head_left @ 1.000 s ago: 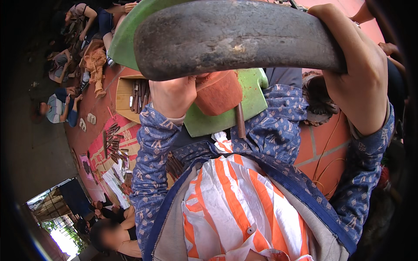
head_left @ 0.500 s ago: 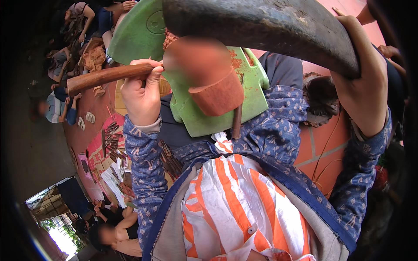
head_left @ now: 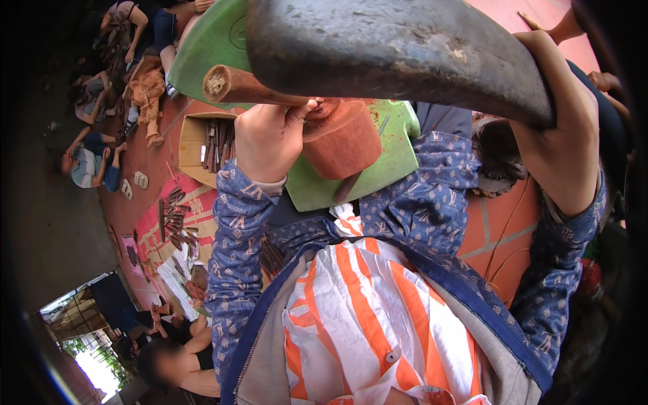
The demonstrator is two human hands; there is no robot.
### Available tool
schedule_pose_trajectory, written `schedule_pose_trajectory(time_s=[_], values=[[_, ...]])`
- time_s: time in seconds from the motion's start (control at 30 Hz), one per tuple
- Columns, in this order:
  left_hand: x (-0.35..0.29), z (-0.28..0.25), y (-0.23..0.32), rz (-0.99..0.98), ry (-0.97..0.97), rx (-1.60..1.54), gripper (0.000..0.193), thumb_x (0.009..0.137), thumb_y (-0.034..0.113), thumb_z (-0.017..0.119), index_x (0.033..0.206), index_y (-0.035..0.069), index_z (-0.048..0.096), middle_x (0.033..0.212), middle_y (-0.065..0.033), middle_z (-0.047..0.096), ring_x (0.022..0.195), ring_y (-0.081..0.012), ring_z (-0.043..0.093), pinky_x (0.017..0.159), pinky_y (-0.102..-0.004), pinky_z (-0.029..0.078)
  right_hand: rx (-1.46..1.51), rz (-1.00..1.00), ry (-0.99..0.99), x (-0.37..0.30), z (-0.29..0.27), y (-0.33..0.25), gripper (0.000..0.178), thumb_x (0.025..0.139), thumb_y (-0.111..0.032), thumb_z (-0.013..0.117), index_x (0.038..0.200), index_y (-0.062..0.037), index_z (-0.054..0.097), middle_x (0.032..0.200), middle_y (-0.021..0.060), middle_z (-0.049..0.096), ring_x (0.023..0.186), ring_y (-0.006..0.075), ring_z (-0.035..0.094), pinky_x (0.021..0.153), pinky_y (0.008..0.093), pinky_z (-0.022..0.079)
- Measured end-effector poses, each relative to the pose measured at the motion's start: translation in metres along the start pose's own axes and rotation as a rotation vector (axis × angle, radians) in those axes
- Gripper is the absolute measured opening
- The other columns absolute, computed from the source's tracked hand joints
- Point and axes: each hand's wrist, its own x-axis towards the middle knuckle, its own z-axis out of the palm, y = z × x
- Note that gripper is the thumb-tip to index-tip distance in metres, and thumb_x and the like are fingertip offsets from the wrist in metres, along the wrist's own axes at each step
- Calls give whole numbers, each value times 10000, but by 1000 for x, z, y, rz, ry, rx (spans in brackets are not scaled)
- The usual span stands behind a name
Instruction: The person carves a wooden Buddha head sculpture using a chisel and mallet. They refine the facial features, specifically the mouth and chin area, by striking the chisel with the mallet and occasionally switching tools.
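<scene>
My left hand (head_left: 273, 138) is closed around a reddish-brown wooden rod (head_left: 246, 88), with its pale cut end toward the upper left. Its other end is at the top of a round reddish wooden block (head_left: 343, 145), partly hidden. That block rests on a green plastic stool (head_left: 314, 192) over my lap. A large, dark, worn, curved tool (head_left: 405, 50) looms across the upper middle, covering part of the rod and stool. My raised right hand (head_left: 540, 57) is at its right end and appears closed on it, though the fingers are hidden.
Another dark stick (head_left: 347, 187) pokes out below the block. Left are a cardboard box (head_left: 192, 148) of sticks, a heap of wooden pieces (head_left: 177, 219), and a carved wooden piece (head_left: 147, 94). Several people sit on the left. A cable (head_left: 503, 229) lies on red tiles at right.
My left hand has moved right and up, turning the rod so its pale end shows. The dark tool has shifted lower at its left end. My right arm is nearly still.
</scene>
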Motion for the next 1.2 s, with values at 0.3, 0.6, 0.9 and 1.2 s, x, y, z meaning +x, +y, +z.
schedule_pose_trajectory(time_s=[0.3,0.6,0.9,1.2], values=[[4,0,2,67,-20,140,116,858,76,694,970,50,681,838,-112,711,743,-249,702,645,-325,520,87,53,15,-4,2,0,526,725,76,697,1219,20,523,984,143,626,904,240,638,824,301,486],[6,2,3,139,-26,299,121,837,111,709,947,70,680,799,-121,685,686,-313,661,586,-366,490,82,-11,70,-3,6,-6,529,716,85,685,1216,35,521,985,134,616,899,224,628,823,290,481],[9,0,-1,215,-39,366,110,814,78,708,920,71,682,787,-123,676,699,-333,657,603,-383,494,137,-35,80,-2,8,-6,528,710,96,662,1216,36,521,993,137,619,903,242,634,828,295,482],[7,-2,3,291,14,442,150,788,33,692,937,44,690,900,-148,674,839,-365,647,749,-431,490,88,-54,151,-4,14,-4,517,687,114,626,1189,28,540,955,148,625,873,260,651,784,293,490]])
